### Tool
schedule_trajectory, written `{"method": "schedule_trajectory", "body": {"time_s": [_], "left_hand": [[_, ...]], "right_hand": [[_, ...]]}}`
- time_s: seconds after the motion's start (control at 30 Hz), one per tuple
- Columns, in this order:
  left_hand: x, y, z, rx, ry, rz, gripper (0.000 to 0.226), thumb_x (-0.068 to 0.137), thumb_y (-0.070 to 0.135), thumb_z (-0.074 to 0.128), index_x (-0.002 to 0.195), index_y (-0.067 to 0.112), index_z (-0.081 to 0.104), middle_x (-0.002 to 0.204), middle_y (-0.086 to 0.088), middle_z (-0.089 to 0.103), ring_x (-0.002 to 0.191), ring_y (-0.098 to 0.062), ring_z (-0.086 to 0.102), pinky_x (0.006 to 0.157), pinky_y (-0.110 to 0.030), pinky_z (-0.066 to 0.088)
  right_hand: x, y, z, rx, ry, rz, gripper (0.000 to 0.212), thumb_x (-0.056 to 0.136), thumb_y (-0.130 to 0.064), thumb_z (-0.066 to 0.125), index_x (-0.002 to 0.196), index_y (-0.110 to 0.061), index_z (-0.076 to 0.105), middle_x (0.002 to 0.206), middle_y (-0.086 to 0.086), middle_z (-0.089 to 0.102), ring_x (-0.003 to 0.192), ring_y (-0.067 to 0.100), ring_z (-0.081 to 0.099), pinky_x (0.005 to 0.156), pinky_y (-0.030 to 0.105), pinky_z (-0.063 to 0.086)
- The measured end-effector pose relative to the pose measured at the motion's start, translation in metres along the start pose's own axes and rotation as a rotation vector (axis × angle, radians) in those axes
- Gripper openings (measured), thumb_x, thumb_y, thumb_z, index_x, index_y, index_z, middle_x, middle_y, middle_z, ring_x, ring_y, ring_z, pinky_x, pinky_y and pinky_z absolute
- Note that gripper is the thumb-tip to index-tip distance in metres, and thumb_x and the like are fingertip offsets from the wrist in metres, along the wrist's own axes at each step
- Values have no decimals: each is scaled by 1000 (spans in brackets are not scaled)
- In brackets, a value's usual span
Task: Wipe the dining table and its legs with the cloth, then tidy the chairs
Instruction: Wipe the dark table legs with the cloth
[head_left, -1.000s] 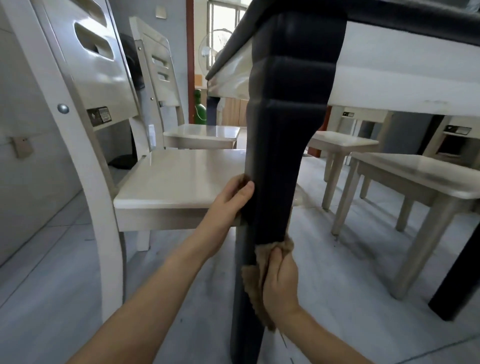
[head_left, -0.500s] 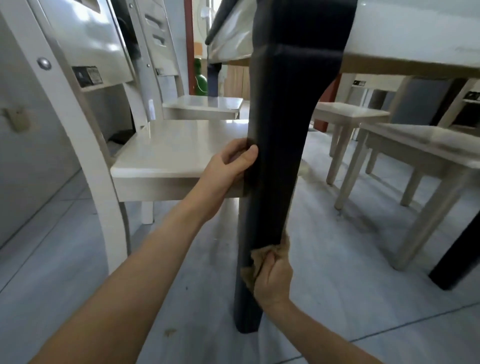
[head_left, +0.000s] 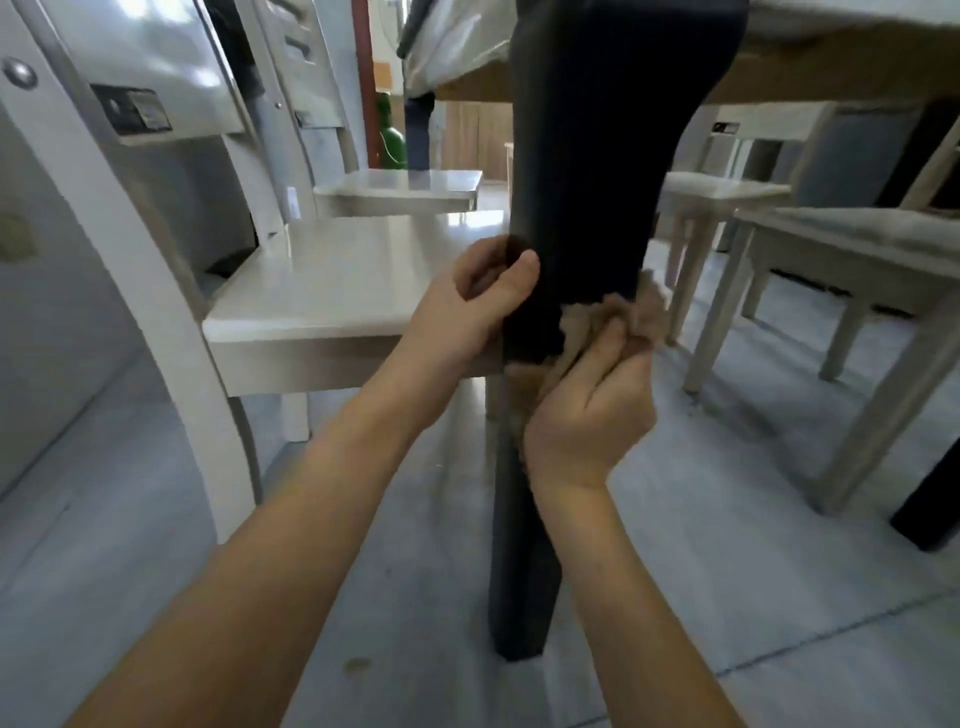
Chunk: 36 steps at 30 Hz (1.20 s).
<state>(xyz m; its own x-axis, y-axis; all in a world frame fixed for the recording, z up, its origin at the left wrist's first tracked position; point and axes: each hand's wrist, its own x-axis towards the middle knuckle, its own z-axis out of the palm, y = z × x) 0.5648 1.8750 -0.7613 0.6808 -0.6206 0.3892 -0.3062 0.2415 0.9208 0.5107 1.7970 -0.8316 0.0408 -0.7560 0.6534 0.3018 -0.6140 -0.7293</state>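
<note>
Cloth: tan, crumpled, sits approx mid-height on dark table leg, wadded btwn leg's near/right face and right hand. R fingers are curled, bunching cloth and pressing it to the wood; ragged edges poke out above the fingers, and more cloth shows on near face beside the wrist. Left hand wraps leg's left edge just above, thumb on near face, other fingers curled round behind w/ tips hidden. Handling, judged: cloth is soft, limp and light w/ no shape of its own, so it will fold up or slip free if pinched by a corner. Best held as a wad w/ palm backing it, so pressure goes flat onto the leg. Leg is rigid, fixed under a heavy table, prob. won't shift. Its finish looks smooth, maybe slick, so cloth should slide easy, but bracing hand could slide too. Leg narrows toward floor; lower part has no cloth on it, so wad likely needs re-wrapping lower down. White chair is just beside leg on L; seat edge touching or not, can't tell. It limits L-hand room.
</note>
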Motion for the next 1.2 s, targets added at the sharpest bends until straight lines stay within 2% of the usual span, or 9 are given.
{"method": "schedule_trajectory", "body": {"time_s": [0.17, 0.23, 0.3, 0.4, 0.6, 0.77, 0.9, 1.07, 1.2], "left_hand": [[-3, -5, 7, 60, 5, 15, 40, 94, 39, 47, 130, 23, 50, 124, 7, 62, 113, -7, 59, 84, -16, 52], [-5, -7, 5, 72, -7, 25, 36, 93, 36, 50, 128, 26, 51, 122, 9, 63, 113, -5, 60, 86, -16, 52], [-6, -9, 1, 92, -27, 29, 40, 91, 33, 57, 130, 28, 50, 124, 9, 62, 115, -6, 59, 93, -20, 51], [-9, -10, -2, 139, -30, 69, 58, 83, 32, 66, 135, 23, 45, 130, 3, 59, 119, -8, 57, 97, -23, 49], [-12, -11, 7, 149, 31, 128, 53, 82, 29, 66, 130, 21, 48, 124, 6, 62, 115, -5, 59, 95, -24, 50], [-21, -18, 21, 136, 153, 125, 57, 79, 38, 65, 130, 14, 51, 121, 3, 64, 110, -4, 62, 96, -23, 50], [-24, -17, 28, 120, 175, 131, 61, 75, 39, 62, 129, 12, 53, 120, 1, 65, 107, -2, 62, 91, -15, 50], [-23, -16, 25, 139, 156, 162, 43, 85, 28, 62, 124, 9, 56, 116, -2, 66, 107, -8, 63, 95, -24, 51], [-22, -22, 24, 164, 175, 191, 37, 91, 25, 58, 124, 9, 55, 116, -1, 66, 108, -9, 63, 95, -29, 51]], "right_hand": [[-112, 93, -47, -67, 16, 341, 35, 104, -20, 28, 87, -28, 58, 65, 4, 59, 48, 3, 49, 56, -2, 38], [-121, 97, -46, -16, 13, 588, 30, 102, -38, 32, 93, -33, 60, 70, 5, 58, 52, 5, 56, 53, 17, 50], [-100, 74, -35, -39, 112, 483, 50, 91, -69, 23, 85, -36, 60, 74, 2, 61, 67, 13, 61, 62, 29, 50], [-41, 21, -8, 63, 174, 215, 35, 102, -42, 29, 82, -29, 55, 68, -16, 55, 63, -9, 58, 56, 7, 41], [-55, 45, -2, -77, 254, 135, 37, 98, -32, 33, 74, -17, 57, 63, -4, 54, 57, 2, 43, 52, 8, 33], [-136, 112, -26, 191, 182, 707, 45, 92, -53, 33, 101, -24, 66, 77, -8, 72, 42, 17, 60, 40, 28, 49], [-136, 127, -32, 417, 276, 1137, 35, 101, -34, 35, 104, -17, 66, 112, 18, 66, 68, 23, 62, 47, 19, 50], [-87, 59, -15, 150, 336, 709, 45, 93, -52, 32, 69, -33, 65, 59, -8, 59, 61, 19, 57, 59, 30, 45], [-89, 73, -8, -41, 294, 288, 37, 100, -39, 29, 74, -26, 51, 68, -11, 53, 65, 11, 55, 66, 10, 43]]}}
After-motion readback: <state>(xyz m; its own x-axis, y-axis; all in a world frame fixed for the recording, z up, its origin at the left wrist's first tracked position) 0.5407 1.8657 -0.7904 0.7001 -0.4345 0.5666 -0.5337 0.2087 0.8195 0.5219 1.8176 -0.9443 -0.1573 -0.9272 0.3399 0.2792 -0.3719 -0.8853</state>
